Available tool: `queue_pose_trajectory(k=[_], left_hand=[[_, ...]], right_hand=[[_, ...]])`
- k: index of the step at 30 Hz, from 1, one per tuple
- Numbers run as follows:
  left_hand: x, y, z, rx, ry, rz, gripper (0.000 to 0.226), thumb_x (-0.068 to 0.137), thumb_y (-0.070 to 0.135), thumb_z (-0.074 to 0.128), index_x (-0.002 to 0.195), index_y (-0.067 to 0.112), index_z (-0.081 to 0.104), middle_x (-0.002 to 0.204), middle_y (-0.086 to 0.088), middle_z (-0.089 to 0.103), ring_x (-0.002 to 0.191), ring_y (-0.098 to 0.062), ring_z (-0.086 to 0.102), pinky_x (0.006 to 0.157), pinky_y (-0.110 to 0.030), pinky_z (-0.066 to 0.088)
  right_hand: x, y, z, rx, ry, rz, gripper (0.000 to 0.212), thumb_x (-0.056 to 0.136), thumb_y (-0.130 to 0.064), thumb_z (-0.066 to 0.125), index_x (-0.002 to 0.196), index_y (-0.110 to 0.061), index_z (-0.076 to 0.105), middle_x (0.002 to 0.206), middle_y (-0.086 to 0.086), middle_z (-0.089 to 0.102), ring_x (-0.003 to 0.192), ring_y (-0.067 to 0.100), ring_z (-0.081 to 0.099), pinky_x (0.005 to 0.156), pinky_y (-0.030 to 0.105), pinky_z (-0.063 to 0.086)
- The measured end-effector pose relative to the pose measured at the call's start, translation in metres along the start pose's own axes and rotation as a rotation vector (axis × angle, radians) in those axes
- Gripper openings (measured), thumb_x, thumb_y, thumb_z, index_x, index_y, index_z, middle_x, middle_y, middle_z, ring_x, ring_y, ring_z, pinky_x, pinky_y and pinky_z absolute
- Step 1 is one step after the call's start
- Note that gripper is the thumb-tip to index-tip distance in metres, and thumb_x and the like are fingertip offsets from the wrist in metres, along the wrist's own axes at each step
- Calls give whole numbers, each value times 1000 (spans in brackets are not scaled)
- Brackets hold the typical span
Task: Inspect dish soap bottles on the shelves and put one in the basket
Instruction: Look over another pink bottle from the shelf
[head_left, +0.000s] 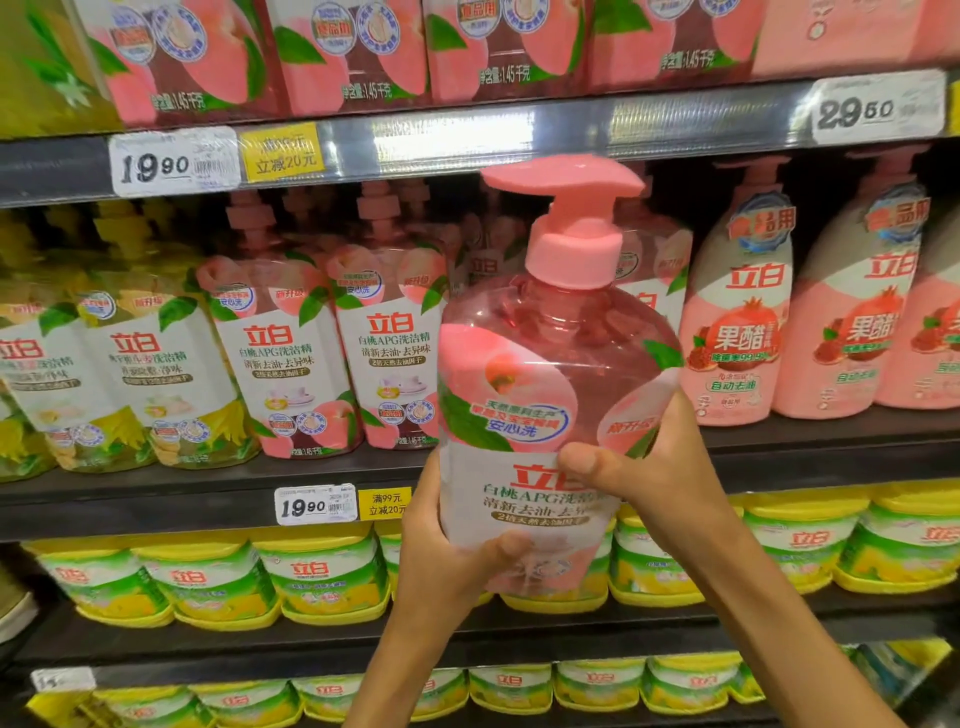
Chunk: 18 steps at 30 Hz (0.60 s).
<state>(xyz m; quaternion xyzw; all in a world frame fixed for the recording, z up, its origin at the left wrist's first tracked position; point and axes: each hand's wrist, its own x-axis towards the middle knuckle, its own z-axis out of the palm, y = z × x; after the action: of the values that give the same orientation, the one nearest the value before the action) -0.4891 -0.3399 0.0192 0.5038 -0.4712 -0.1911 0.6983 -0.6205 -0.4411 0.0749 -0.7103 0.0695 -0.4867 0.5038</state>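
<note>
A large clear pink dish soap bottle (540, 374) with a pink pump top and a peach label is held upright in front of the shelves, its label facing me. My left hand (441, 551) grips its lower left side, thumb across the front near the bottom. My right hand (644, 462) grips the right side, thumb pressed on the label's middle. No basket is in view.
Matching pink peach bottles (291, 358) and yellow-labelled ones (145, 374) fill the middle shelf; pomegranate bottles (737, 322) stand to the right. Yellow-green tubs (317, 577) line the two lower shelves. Price tags (317, 504) hang on the shelf edges.
</note>
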Motion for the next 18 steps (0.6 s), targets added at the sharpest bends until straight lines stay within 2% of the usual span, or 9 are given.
queue_pose_trajectory(k=[3, 6, 7, 9, 10, 13, 14, 16, 18], left_hand=[[0, -2, -1, -24, 4, -39, 94, 43, 77, 76, 104, 7, 59, 90, 4, 76, 83, -11, 73, 62, -18, 55], [-2, -5, -3, -76, -60, -130, 81, 46, 81, 71, 103, 23, 69, 100, -4, 75, 93, -23, 72, 73, -35, 59], [-4, -6, -3, -91, -81, -162, 81, 46, 82, 71, 106, 28, 69, 104, -7, 74, 98, -28, 70, 79, -45, 58], [-7, -9, -1, -115, -62, -244, 103, 39, 84, 72, 119, 20, 61, 112, -15, 70, 104, -35, 66, 89, -60, 50], [-8, -9, 1, -127, -58, -285, 114, 35, 85, 72, 123, 13, 56, 115, -17, 68, 107, -36, 65, 92, -62, 47], [-2, -8, 3, -90, -7, -276, 103, 39, 89, 64, 115, 20, 60, 111, -2, 72, 105, -19, 67, 91, -40, 53], [2, -6, 2, -52, 32, -209, 91, 47, 89, 61, 111, 25, 62, 108, 7, 73, 104, -13, 67, 87, -29, 54], [7, -1, 2, -19, 145, -100, 79, 58, 86, 56, 114, 30, 57, 107, 16, 71, 106, -10, 65, 87, -23, 53], [3, 2, 9, -10, 132, -54, 96, 52, 90, 56, 126, 30, 47, 117, 17, 64, 115, -5, 59, 92, -21, 50]], right_hand=[[12, -5, -2, 14, -101, -2, 56, 68, -56, 75, 106, -29, 43, 94, -38, 65, 87, -19, 61, 67, 3, 48], [31, -1, -8, 202, -146, 154, 44, 74, -43, 70, 105, -20, 50, 79, -25, 72, 77, -10, 67, 70, 23, 52], [31, -1, -6, 279, -183, 232, 54, 59, -45, 80, 98, -15, 57, 69, -21, 72, 68, -7, 68, 64, 26, 53], [28, 0, -2, 362, -114, 336, 78, 3, -59, 90, 54, -4, 69, 55, -17, 68, 54, -6, 66, 51, 16, 53], [27, 1, -1, 403, -107, 347, 78, -1, -62, 88, 52, -6, 73, 57, -16, 70, 55, -5, 67, 51, 13, 52], [22, 0, 6, 579, -208, 291, 75, 34, -57, 93, 97, -19, 76, 87, -4, 77, 83, 11, 73, 72, 26, 58], [21, 2, 7, 588, -163, 299, 82, 37, -53, 94, 107, -19, 70, 93, 0, 76, 87, 16, 73, 75, 31, 59], [22, 1, 14, 488, -16, 246, 87, 44, -42, 94, 120, -16, 58, 106, 3, 74, 100, 20, 70, 85, 36, 57], [22, -5, 23, 329, 106, 175, 91, 54, -34, 89, 135, -18, 48, 129, 6, 63, 122, 23, 59, 102, 45, 47]])
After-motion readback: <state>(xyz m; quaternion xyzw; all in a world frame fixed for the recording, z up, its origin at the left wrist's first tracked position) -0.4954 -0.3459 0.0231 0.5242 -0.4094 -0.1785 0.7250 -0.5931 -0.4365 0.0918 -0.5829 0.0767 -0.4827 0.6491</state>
